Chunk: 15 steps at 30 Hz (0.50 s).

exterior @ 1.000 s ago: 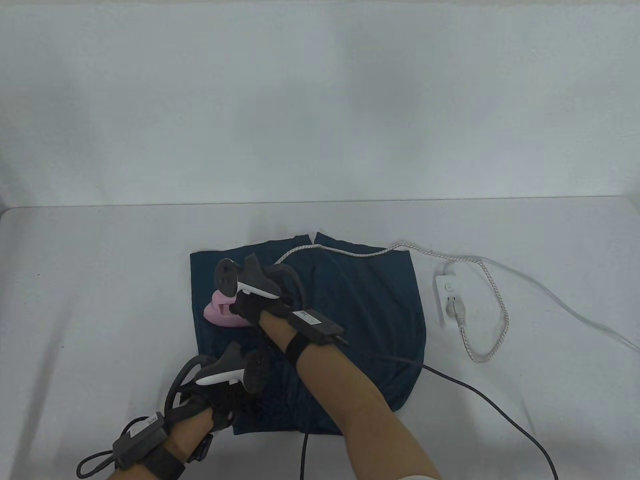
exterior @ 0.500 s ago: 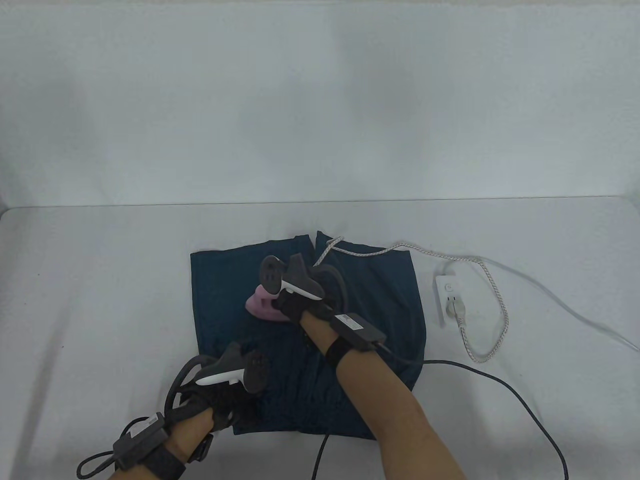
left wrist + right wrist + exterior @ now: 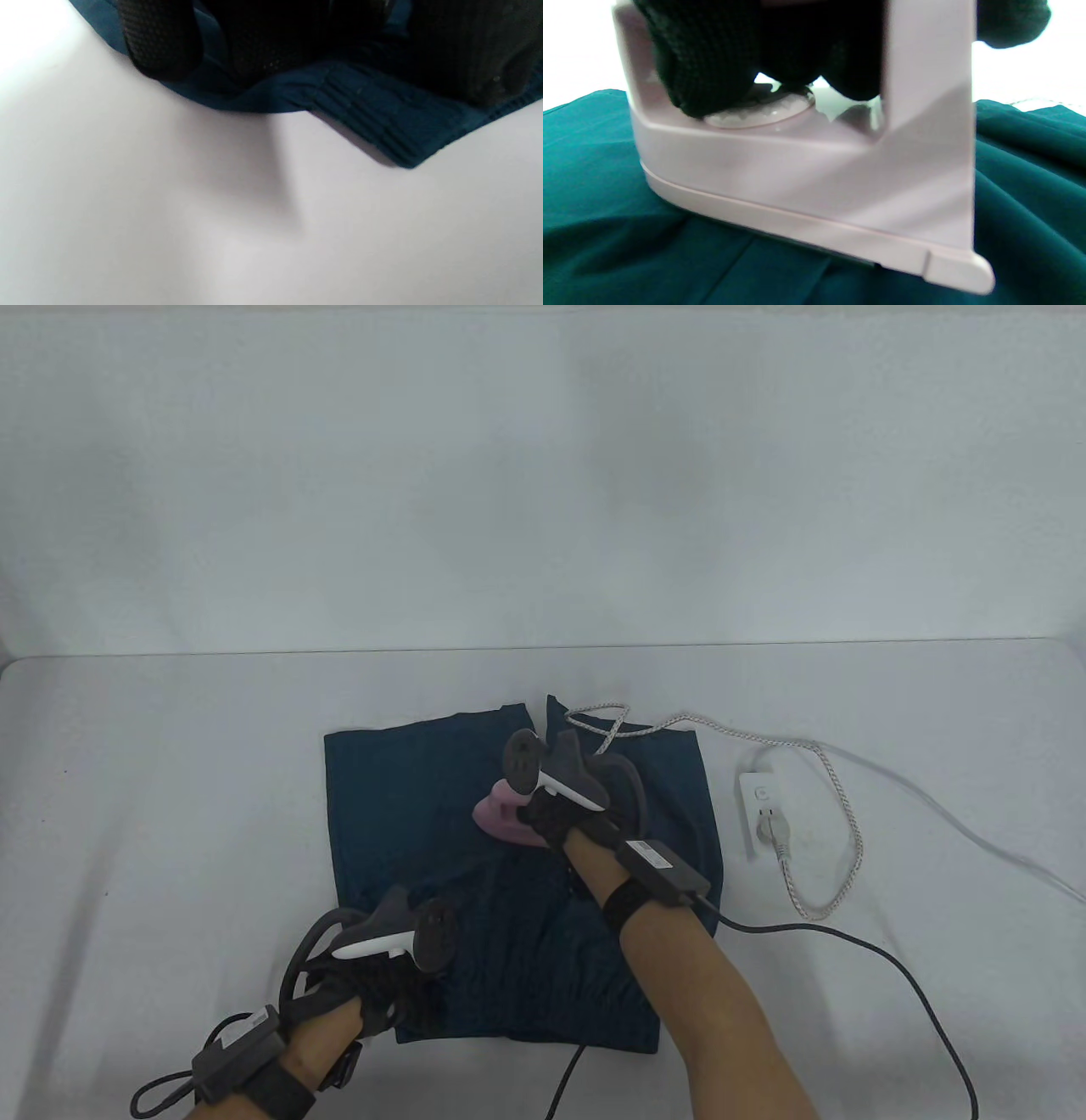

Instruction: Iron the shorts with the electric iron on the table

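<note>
Dark teal shorts (image 3: pixel 399 797) lie flat on the white table. My right hand (image 3: pixel 551 814) grips the handle of a pink electric iron (image 3: pixel 501 819) that rests on the middle of the shorts. In the right wrist view my gloved fingers (image 3: pixel 708 63) wrap the handle of the iron (image 3: pixel 814 182), whose soleplate sits on the cloth (image 3: pixel 628 254). My left hand (image 3: pixel 382 984) presses the shorts' waistband at the near left corner; in the left wrist view its fingers (image 3: pixel 161 46) lie on the ribbed hem (image 3: pixel 373 123).
A white power strip (image 3: pixel 761 810) with a plug in it lies right of the shorts. The iron's braided cord (image 3: pixel 840 831) loops from it across the table to the shorts' far edge. Black glove cables (image 3: pixel 882 976) trail at front right.
My right hand has slid the iron to the right across the shorts, from the left leg to the middle. The cord has bunched into a loop. The left hand has stayed in place.
</note>
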{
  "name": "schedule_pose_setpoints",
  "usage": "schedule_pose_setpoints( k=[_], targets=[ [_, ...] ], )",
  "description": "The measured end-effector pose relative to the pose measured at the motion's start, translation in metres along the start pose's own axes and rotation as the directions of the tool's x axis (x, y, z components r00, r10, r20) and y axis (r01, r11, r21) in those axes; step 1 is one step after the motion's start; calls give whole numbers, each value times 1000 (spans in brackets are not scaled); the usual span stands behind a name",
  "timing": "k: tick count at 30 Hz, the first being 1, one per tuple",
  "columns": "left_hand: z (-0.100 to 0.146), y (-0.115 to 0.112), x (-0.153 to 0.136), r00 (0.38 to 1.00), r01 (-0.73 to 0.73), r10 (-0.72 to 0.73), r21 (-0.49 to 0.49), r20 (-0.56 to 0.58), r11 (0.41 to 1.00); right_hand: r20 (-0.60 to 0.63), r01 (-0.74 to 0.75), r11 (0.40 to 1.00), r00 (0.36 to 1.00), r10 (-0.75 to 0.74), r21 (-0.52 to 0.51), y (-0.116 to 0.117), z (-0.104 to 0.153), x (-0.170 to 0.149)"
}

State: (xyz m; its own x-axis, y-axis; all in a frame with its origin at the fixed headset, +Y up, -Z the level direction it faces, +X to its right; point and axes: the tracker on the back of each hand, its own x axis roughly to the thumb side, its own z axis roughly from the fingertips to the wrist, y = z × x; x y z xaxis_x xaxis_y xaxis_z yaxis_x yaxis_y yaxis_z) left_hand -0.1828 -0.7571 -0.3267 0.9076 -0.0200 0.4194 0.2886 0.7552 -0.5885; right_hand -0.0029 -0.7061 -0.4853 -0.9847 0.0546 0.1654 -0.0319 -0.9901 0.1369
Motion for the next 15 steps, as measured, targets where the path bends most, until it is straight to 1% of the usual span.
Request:
schedule_pose_setpoints(
  k=[4, 8, 11, 15],
  targets=[
    [0, 0, 0, 1000, -3, 3, -1, 2, 1000, 14, -2, 1000, 1000, 2, -10, 1, -4, 14],
    [0, 0, -1, 1000, -7, 7, -2, 4, 1000, 53, -10, 1000, 999, 11, -19, 1, -7, 35],
    [0, 0, -1, 1000, -6, 6, -2, 4, 1000, 100, -14, 1000, 995, 17, -23, 2, -8, 55],
    [0, 0, -1, 1000, -6, 6, -2, 4, 1000, 153, 3, 1000, 988, -3, 1, 4, -9, 83]
  ],
)
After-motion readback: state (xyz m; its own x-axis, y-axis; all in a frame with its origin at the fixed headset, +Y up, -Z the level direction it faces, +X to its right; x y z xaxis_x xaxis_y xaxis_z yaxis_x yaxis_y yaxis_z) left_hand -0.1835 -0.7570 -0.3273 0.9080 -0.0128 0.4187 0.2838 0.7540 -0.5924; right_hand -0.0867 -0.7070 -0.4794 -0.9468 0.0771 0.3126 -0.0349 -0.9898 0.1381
